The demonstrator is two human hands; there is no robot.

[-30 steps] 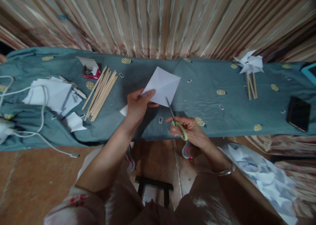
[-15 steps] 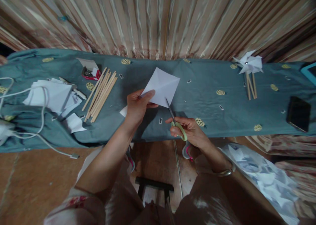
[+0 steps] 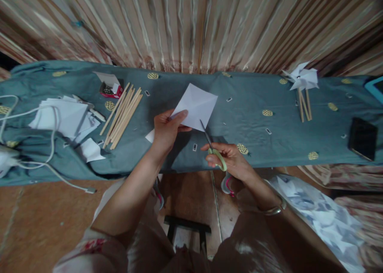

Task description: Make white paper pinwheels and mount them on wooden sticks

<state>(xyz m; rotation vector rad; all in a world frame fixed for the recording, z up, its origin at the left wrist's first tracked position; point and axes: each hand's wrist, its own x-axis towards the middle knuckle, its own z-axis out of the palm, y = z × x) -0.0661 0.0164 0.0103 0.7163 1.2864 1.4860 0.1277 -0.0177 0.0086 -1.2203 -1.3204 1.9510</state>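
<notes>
My left hand (image 3: 166,130) pinches a white square of creased paper (image 3: 197,106) by its near-left corner and holds it above the blue-grey cloth. In my right hand (image 3: 229,158) are green-handled scissors (image 3: 213,147), fingers through the loops. The blades point up and left, and their tips touch the paper's lower edge.
Wooden sticks (image 3: 122,114) lie in a bundle left of centre, beside a small red box (image 3: 110,90) and a pile of white paper (image 3: 64,116). White cables (image 3: 36,161) trail at far left. A finished paper pinwheel (image 3: 303,81) and a dark phone (image 3: 362,138) sit at right. The cloth-covered table (image 3: 269,145) ends near my knees.
The scissor tips have crept slightly left along the paper's lower edge. Both hands otherwise keep their places.
</notes>
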